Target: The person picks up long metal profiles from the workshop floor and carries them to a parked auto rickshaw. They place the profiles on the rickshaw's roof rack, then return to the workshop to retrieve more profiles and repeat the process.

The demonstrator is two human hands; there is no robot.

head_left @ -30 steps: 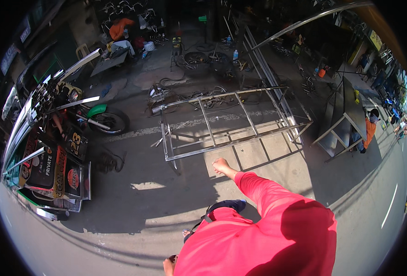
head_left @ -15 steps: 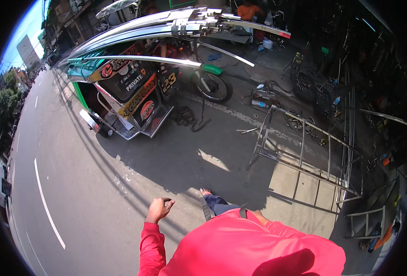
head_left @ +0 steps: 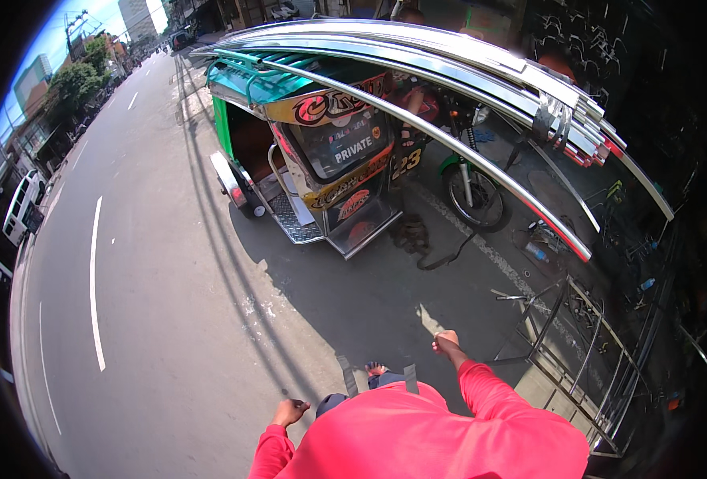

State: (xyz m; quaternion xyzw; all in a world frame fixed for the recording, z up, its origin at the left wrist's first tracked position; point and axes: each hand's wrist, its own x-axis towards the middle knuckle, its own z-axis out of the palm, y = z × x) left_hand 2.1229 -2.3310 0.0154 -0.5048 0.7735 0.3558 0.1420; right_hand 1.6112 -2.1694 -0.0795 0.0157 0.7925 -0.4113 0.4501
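Note:
My left hand [head_left: 289,412] hangs low at my left side over the grey road, its fingers curled and no object showing in it. My right hand [head_left: 447,343] is out in front of my body with the fingers closed and nothing visible in them. Ahead stands a tricycle with a sidecar [head_left: 339,153], green and yellow with a dark windscreen. A bundle of long shiny metal bars [head_left: 481,62] lies along its roof, bound with grey tape near the front end. One bar with a red tip [head_left: 521,203] juts out lower, towards me. Neither hand touches the tricycle or the bars.
A welded metal frame [head_left: 557,335] stands to the right, beyond my right hand. Dark straps [head_left: 411,233] lie beside the sidecar. A plastic bottle [head_left: 535,251] and scattered parts lie by the shaded shop. Left is the road with white lines [head_left: 95,279] and a parked white van [head_left: 24,206].
The tricycle and its bars now appear larger and closer, and the metal frame has shifted towards the lower right. My right hand has swung forward into view; my left hand has dropped back.

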